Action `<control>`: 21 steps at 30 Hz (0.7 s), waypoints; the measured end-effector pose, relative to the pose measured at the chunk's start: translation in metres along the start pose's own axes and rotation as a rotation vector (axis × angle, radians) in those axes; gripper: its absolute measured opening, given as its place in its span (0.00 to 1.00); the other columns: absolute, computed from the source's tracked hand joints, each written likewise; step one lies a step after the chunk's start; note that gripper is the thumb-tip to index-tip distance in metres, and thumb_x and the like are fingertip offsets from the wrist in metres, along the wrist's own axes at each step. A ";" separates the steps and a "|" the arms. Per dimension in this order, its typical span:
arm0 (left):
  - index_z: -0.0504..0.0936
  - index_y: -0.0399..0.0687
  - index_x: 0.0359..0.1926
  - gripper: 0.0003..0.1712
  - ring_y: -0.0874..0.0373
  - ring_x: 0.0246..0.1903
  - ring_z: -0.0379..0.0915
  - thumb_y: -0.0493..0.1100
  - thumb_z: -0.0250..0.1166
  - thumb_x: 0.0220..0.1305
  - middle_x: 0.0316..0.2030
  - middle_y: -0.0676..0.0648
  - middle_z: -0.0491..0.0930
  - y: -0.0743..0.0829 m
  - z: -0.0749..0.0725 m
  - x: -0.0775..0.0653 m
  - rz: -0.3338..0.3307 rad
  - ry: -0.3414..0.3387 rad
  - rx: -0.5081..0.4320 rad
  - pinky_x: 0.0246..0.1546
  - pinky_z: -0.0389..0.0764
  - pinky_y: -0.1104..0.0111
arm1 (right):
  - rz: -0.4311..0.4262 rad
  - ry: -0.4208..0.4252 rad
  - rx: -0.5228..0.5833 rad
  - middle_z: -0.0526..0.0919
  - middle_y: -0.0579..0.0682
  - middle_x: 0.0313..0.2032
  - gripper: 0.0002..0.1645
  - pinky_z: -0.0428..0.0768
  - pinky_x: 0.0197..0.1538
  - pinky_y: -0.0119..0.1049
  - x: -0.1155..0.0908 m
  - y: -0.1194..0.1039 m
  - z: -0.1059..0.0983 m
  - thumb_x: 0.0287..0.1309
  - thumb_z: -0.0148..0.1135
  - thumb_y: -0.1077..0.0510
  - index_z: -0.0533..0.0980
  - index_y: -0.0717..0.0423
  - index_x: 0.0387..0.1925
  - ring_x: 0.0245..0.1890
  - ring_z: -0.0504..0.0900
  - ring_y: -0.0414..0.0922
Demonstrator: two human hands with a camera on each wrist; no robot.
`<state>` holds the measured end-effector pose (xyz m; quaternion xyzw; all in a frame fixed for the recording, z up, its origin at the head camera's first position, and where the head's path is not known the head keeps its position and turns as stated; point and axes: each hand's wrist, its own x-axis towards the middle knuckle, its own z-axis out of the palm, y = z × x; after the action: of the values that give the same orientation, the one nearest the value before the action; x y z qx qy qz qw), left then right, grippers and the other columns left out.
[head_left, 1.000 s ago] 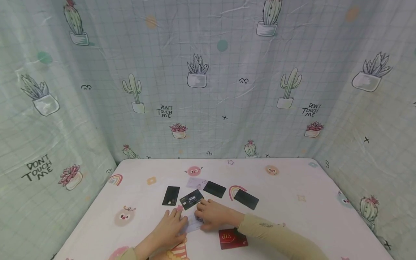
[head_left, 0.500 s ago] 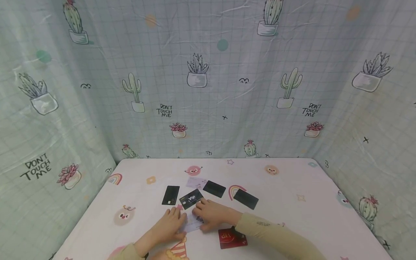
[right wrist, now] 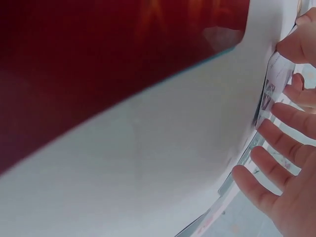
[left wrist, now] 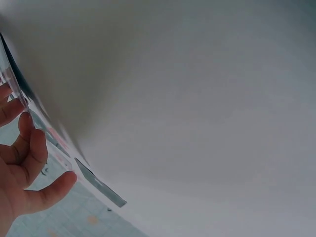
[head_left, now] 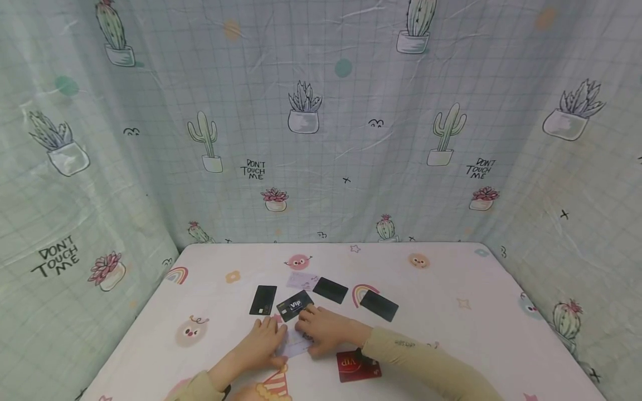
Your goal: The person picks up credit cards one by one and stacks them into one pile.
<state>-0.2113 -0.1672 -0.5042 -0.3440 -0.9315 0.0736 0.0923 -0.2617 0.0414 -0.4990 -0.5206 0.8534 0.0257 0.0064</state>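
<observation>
A pale lilac ID-style card (head_left: 295, 344) with a small dark portrait lies low over the table between the two hands. My left hand (head_left: 258, 345) holds its left end, thumb at the near corner and fingertips at the far one. My right hand (head_left: 328, 331) covers the right end, thumb near the close edge and fingertips at the far edge. In the right wrist view the card (right wrist: 277, 81) shows between thumb and fingers, the lower fingers (right wrist: 254, 185) spread. The left wrist view catches the card (left wrist: 11, 69) nearly edge-on beside the left fingers (left wrist: 37, 148).
A black Vip card (head_left: 295, 305) lies just beyond the hands. Around it are a black card (head_left: 263, 299), another black card (head_left: 330, 290), a third (head_left: 379, 305) and a lilac card (head_left: 302, 280). A red VIP card (head_left: 358, 366) lies beside the right forearm.
Both hands have shifted slightly left together, and the lilac card between them has slid left a little. The other cards stay where they were.
</observation>
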 end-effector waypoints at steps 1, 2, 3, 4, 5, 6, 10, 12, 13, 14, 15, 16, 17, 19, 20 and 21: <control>0.71 0.43 0.43 0.35 0.51 0.37 0.65 0.64 0.61 0.43 0.35 0.42 0.73 0.000 0.000 0.000 -0.001 0.004 0.002 0.34 0.65 0.59 | 0.004 -0.003 0.009 0.69 0.40 0.47 0.30 0.70 0.52 0.34 0.000 0.000 0.000 0.45 0.59 0.42 0.66 0.42 0.52 0.47 0.65 0.37; 0.72 0.43 0.43 0.35 0.51 0.38 0.66 0.64 0.61 0.42 0.36 0.41 0.73 0.000 0.000 0.000 0.000 0.009 0.002 0.35 0.65 0.58 | 0.004 -0.004 0.013 0.69 0.40 0.47 0.30 0.70 0.53 0.34 0.000 0.000 -0.001 0.45 0.59 0.42 0.66 0.42 0.52 0.47 0.65 0.37; 0.72 0.43 0.44 0.35 0.50 0.39 0.66 0.64 0.62 0.42 0.37 0.40 0.73 0.000 0.000 0.000 0.000 0.014 -0.001 0.36 0.65 0.56 | 0.005 -0.003 0.016 0.69 0.40 0.47 0.30 0.70 0.53 0.34 0.000 0.000 -0.001 0.45 0.59 0.42 0.66 0.42 0.52 0.47 0.65 0.37; 0.71 0.43 0.44 0.35 0.48 0.41 0.67 0.64 0.62 0.42 0.39 0.39 0.74 0.000 0.000 0.000 -0.001 0.014 -0.005 0.38 0.66 0.54 | 0.006 -0.002 0.019 0.69 0.40 0.47 0.31 0.70 0.53 0.34 0.000 0.000 -0.001 0.45 0.59 0.42 0.66 0.42 0.53 0.47 0.65 0.37; 0.71 0.43 0.45 0.36 0.46 0.43 0.67 0.64 0.62 0.42 0.41 0.37 0.73 0.000 0.001 0.000 -0.003 0.012 -0.009 0.40 0.67 0.51 | 0.004 0.000 0.019 0.69 0.39 0.47 0.31 0.70 0.53 0.34 0.000 0.000 -0.002 0.45 0.59 0.42 0.66 0.42 0.53 0.46 0.65 0.37; 0.71 0.43 0.46 0.36 0.45 0.44 0.67 0.64 0.62 0.42 0.42 0.36 0.73 0.000 0.002 0.000 -0.006 0.008 -0.013 0.41 0.67 0.49 | 0.004 0.001 0.020 0.69 0.39 0.47 0.31 0.71 0.53 0.34 0.000 0.000 -0.002 0.45 0.59 0.42 0.65 0.42 0.53 0.46 0.65 0.37; 0.71 0.43 0.49 0.37 0.42 0.48 0.67 0.64 0.61 0.42 0.46 0.34 0.73 0.000 0.004 -0.001 -0.023 -0.003 -0.022 0.45 0.65 0.43 | 0.012 -0.005 0.034 0.69 0.39 0.48 0.32 0.70 0.54 0.36 -0.001 -0.001 -0.002 0.46 0.59 0.42 0.65 0.42 0.54 0.47 0.65 0.37; 0.71 0.44 0.48 0.37 0.42 0.48 0.67 0.64 0.61 0.42 0.46 0.35 0.73 0.000 0.004 -0.001 -0.026 0.006 -0.014 0.46 0.65 0.43 | 0.020 -0.011 0.044 0.69 0.39 0.48 0.32 0.70 0.54 0.36 -0.001 0.000 -0.002 0.46 0.59 0.42 0.65 0.42 0.54 0.47 0.65 0.37; 0.72 0.44 0.48 0.37 0.42 0.48 0.67 0.65 0.61 0.42 0.46 0.35 0.74 0.001 0.004 -0.001 -0.026 0.010 -0.006 0.46 0.65 0.43 | 0.022 -0.010 0.049 0.69 0.39 0.48 0.31 0.70 0.54 0.36 -0.001 0.000 -0.002 0.46 0.59 0.42 0.65 0.42 0.54 0.47 0.65 0.37; 0.72 0.45 0.47 0.36 0.43 0.47 0.68 0.65 0.61 0.42 0.45 0.36 0.74 0.001 0.003 -0.002 -0.021 0.024 0.009 0.46 0.66 0.43 | 0.024 -0.009 0.051 0.69 0.39 0.48 0.32 0.70 0.55 0.36 0.000 0.000 -0.001 0.46 0.59 0.42 0.65 0.41 0.54 0.47 0.65 0.37; 0.72 0.45 0.46 0.36 0.45 0.46 0.68 0.65 0.61 0.42 0.44 0.37 0.75 0.002 0.002 -0.002 -0.015 0.038 0.025 0.45 0.66 0.43 | 0.025 -0.007 0.051 0.70 0.39 0.48 0.32 0.70 0.55 0.37 0.000 0.000 0.000 0.46 0.59 0.42 0.65 0.41 0.54 0.47 0.65 0.37; 0.72 0.45 0.45 0.35 0.45 0.46 0.68 0.65 0.61 0.42 0.43 0.38 0.75 0.002 0.002 -0.002 -0.011 0.047 0.040 0.45 0.66 0.44 | 0.026 -0.005 0.050 0.70 0.39 0.48 0.31 0.70 0.55 0.37 0.000 0.000 0.000 0.46 0.59 0.42 0.65 0.41 0.54 0.48 0.65 0.37; 0.73 0.46 0.43 0.34 0.46 0.45 0.68 0.66 0.61 0.41 0.42 0.40 0.76 0.002 0.001 -0.003 -0.006 0.055 0.055 0.45 0.66 0.44 | 0.027 -0.002 0.049 0.70 0.39 0.48 0.31 0.70 0.55 0.36 -0.001 0.001 0.000 0.46 0.59 0.42 0.65 0.41 0.54 0.48 0.65 0.37; 0.73 0.47 0.41 0.33 0.48 0.43 0.68 0.66 0.60 0.41 0.40 0.42 0.76 0.003 0.001 -0.003 0.004 0.070 0.082 0.45 0.66 0.45 | 0.027 0.002 0.047 0.70 0.39 0.47 0.31 0.70 0.55 0.37 -0.002 0.000 0.000 0.46 0.59 0.42 0.65 0.41 0.54 0.48 0.65 0.37; 0.73 0.48 0.40 0.32 0.49 0.42 0.68 0.66 0.60 0.41 0.38 0.43 0.76 0.003 0.001 -0.003 0.009 0.080 0.093 0.45 0.66 0.46 | 0.027 0.002 0.047 0.70 0.39 0.48 0.32 0.70 0.55 0.37 -0.002 0.000 -0.001 0.46 0.59 0.42 0.65 0.41 0.54 0.48 0.65 0.38; 0.73 0.49 0.39 0.31 0.49 0.42 0.68 0.67 0.60 0.41 0.38 0.43 0.76 0.004 0.001 -0.003 0.011 0.079 0.099 0.45 0.66 0.46 | 0.027 0.004 0.047 0.70 0.39 0.47 0.32 0.70 0.54 0.37 -0.003 0.000 -0.002 0.46 0.60 0.42 0.66 0.41 0.54 0.48 0.65 0.38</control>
<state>-0.2069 -0.1667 -0.5063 -0.3469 -0.9204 0.1064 0.1457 -0.2601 0.0436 -0.4967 -0.5088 0.8607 0.0045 0.0166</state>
